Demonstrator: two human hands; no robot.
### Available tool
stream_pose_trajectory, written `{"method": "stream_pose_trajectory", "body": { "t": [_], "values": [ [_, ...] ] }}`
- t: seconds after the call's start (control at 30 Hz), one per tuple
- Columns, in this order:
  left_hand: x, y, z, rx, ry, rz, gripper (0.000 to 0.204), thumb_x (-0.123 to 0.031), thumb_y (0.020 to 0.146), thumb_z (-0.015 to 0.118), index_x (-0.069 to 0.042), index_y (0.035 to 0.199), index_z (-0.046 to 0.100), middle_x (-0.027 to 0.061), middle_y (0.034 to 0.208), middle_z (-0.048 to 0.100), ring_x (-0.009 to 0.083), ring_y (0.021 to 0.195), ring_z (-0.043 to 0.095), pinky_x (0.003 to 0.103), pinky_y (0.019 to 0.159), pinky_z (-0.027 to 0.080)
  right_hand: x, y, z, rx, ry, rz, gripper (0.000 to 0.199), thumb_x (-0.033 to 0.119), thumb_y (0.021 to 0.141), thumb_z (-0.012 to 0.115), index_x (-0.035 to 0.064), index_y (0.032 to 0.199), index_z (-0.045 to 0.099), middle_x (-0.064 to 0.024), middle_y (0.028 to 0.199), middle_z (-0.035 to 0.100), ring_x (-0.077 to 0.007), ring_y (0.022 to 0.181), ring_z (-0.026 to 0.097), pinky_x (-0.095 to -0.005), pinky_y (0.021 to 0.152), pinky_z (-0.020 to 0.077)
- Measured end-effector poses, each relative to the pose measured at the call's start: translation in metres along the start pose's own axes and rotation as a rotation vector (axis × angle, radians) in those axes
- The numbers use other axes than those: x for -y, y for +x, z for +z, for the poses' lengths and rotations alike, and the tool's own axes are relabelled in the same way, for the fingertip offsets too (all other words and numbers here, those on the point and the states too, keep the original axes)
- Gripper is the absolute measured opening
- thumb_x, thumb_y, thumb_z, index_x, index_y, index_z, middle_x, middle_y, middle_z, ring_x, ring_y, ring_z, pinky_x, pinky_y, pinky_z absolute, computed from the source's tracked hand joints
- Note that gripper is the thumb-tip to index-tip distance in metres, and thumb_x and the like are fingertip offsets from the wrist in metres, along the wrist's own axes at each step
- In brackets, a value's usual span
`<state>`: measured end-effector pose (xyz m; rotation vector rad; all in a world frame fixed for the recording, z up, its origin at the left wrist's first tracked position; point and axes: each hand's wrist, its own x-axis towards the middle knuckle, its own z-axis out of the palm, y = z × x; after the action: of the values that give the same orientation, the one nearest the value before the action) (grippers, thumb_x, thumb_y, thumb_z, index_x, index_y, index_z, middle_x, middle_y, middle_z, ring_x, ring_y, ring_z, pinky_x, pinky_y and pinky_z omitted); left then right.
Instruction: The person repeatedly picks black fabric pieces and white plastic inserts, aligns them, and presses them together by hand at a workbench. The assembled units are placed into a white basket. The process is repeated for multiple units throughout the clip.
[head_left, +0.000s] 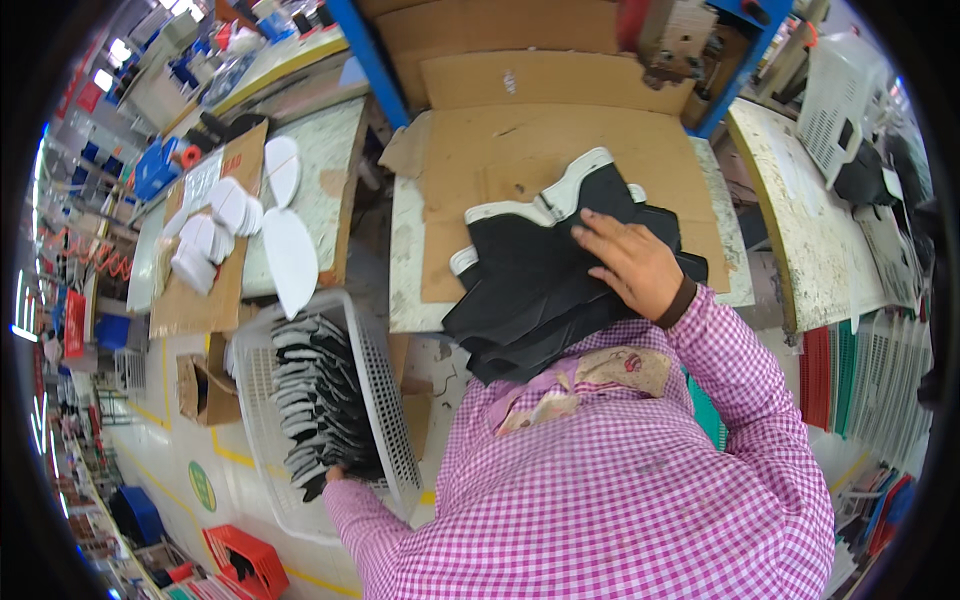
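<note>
My right hand (635, 262) lies palm down with fingers stretched out on a stack of black shoe-upper-like pieces (540, 270), some with white edging. The stack is fanned out over a cardboard-covered work table (500, 130) and overhangs its near edge toward my lap. My left hand (333, 474) reaches down to my left into a white plastic basket (385, 400), touching the near end of a row of black and grey pieces (320, 400). Its fingers are mostly hidden, so I cannot see whether it grips one.
A side table at left bears white sole-shaped pieces (290, 260) on cardboard. A machine head (670, 45) hangs over the table's far right, between blue posts (370, 60). At right stands another table (800, 220) with a white basket (845, 100). A red crate (245, 562) sits on the floor.
</note>
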<state>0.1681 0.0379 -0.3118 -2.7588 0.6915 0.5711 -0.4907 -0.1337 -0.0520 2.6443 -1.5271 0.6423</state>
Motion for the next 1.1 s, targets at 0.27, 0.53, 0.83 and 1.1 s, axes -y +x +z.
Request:
{"method": "stream_pose_trajectory", "body": {
  "t": [0.27,0.53,0.83,1.1],
  "values": [
    [-0.051,-0.020,-0.119,-0.377,-0.778,0.330,0.028,-0.008,0.079,0.055,0.006,0.102,0.061,0.0217,0.108,0.063,0.0308,0.097,0.062,0.034,0.086,0.048,-0.121,0.037,0.049,0.096,-0.097,0.708,0.073,0.044,0.072,0.073,0.0027,0.127,0.050,-0.0206,0.136,0.043,-0.0341,0.127,0.040,-0.0414,0.101,0.0344],
    [-0.218,-0.259,-0.209,1.180,-1.005,1.274,0.018,-0.006,0.086,0.055,0.001,0.099,0.065,0.0252,0.116,0.058,0.0289,0.091,0.065,0.035,0.073,0.056,-0.095,0.034,0.021,-0.444,1.024,0.432,0.046,0.007,0.070,0.077,0.0023,0.109,0.052,-0.0104,0.106,0.060,-0.0231,0.101,0.058,-0.0316,0.088,0.0455],
    [-0.361,-0.364,-0.132,1.663,-0.989,1.623,0.073,-0.035,0.087,0.061,-0.005,0.143,0.024,0.0178,0.143,0.035,0.0297,0.130,0.038,0.045,0.105,0.033,-0.099,0.003,-0.058,-0.839,1.531,0.743,0.042,-0.004,0.077,0.068,-0.0032,0.114,0.049,-0.0106,0.105,0.061,-0.0187,0.095,0.060,-0.0291,0.087,0.0490],
    [-0.393,-0.392,-0.167,1.338,-1.747,0.646,0.027,0.000,0.083,0.057,0.004,0.109,0.055,0.0170,0.114,0.061,0.0299,0.109,0.057,0.049,0.097,0.045,-0.109,-0.028,-0.045,-0.308,1.087,0.813,0.040,0.018,0.087,0.063,0.0056,0.122,0.049,-0.0071,0.090,0.063,-0.0119,0.084,0.059,-0.0228,0.071,0.0487]
  ]
}}
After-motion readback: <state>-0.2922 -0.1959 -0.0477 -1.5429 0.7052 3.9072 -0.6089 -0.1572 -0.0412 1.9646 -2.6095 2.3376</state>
